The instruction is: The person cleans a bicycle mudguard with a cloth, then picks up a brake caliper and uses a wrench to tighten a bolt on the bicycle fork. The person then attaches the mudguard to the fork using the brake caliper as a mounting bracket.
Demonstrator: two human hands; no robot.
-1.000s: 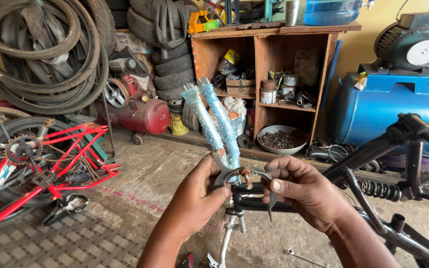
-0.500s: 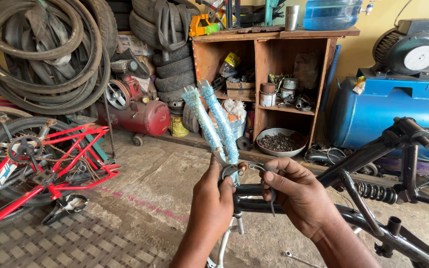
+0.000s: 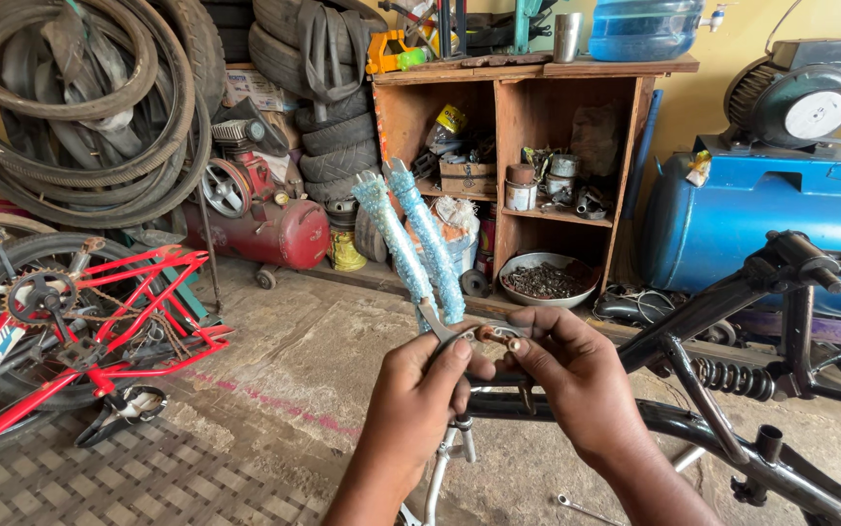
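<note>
Far left: red bike [image 3: 70, 331] lies on its side on the floor, tyres [image 3: 70, 107] heaped behind. Centre: left hand [image 3: 420, 404] clenched on pliers [image 3: 418, 248], blue handles up, jaws down at a small metal part [image 3: 491, 334]. Right hand [image 3: 576, 375] pinches that part, held over a black frame [image 3: 732, 438]. Part not yet fitted or freed; work seems mid-way. Right: blue compressor tank [image 3: 761, 229].

There is just one camera, worn on the person's head. It looks forward and a little down, straight at the wooden shelf [image 3: 537, 146] across the floor. The two hands [image 3: 498, 390] are very close to it, low in front of the shelf.
</note>
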